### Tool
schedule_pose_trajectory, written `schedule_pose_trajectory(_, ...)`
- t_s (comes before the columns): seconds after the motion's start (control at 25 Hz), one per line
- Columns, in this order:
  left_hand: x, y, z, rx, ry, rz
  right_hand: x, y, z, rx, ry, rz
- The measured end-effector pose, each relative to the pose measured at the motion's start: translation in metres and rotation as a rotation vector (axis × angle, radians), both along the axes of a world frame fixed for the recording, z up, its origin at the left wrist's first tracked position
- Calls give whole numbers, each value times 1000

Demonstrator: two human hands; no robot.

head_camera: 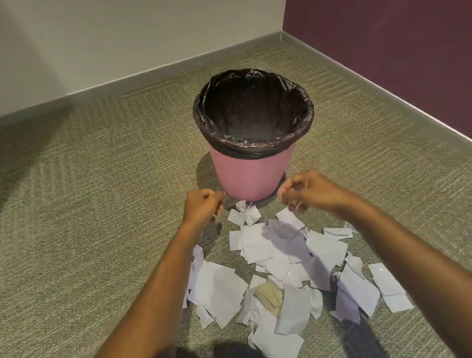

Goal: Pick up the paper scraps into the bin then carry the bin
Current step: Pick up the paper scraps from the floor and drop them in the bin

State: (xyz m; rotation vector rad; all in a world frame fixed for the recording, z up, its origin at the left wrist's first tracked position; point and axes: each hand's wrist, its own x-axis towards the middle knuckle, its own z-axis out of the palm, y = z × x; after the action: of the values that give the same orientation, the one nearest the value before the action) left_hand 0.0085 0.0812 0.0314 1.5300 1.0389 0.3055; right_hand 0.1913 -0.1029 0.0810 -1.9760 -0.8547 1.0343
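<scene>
A pink bin with a black liner bag stands upright on the carpet, and no paper shows inside it. Several white paper scraps lie in a loose pile in front of it. My left hand hovers at the bin's lower left, curled into a fist, with nothing visible in it. My right hand is at the bin's lower right with its fingers closed. They seem to pinch the top corner of a small paper scrap above the pile.
The bin stands near a room corner, with a cream wall behind it and a dark purple wall to the right. Grey skirting runs along both. Green-grey carpet spreads to the left. One beige scrap lies within the pile.
</scene>
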Motion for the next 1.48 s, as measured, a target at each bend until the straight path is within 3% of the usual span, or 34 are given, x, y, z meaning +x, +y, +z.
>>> schedule_pose_trajectory(0.08,3,-12,-33,82,121,-141,-5,0,-48,-200,-173,97)
schedule_pose_trajectory(0.28,30,-26,-83,682,500,-629,2,2,-128,-548,-509,294)
schedule_pose_trajectory(0.56,63,-25,-114,658,641,-662,2,11,-153,-548,-596,483)
schedule_pose_trajectory(0.76,72,-30,-125,843,719,-724,-20,-1,-157,-490,-765,543)
schedule_pose_trajectory(0.92,74,-33,-128,896,622,-697,-27,-11,-156,-340,-853,468)
schedule_pose_trajectory(1.04,67,-35,-125,877,517,-596,-23,-15,-155,-226,-713,310)
schedule_pose_trajectory(1.28,38,-29,-95,480,273,-291,-13,-16,-127,-168,-533,65)
schedule_pose_trajectory(1.48,14,-24,-33,253,-8,-131,-19,-19,-59,-64,-342,-80)
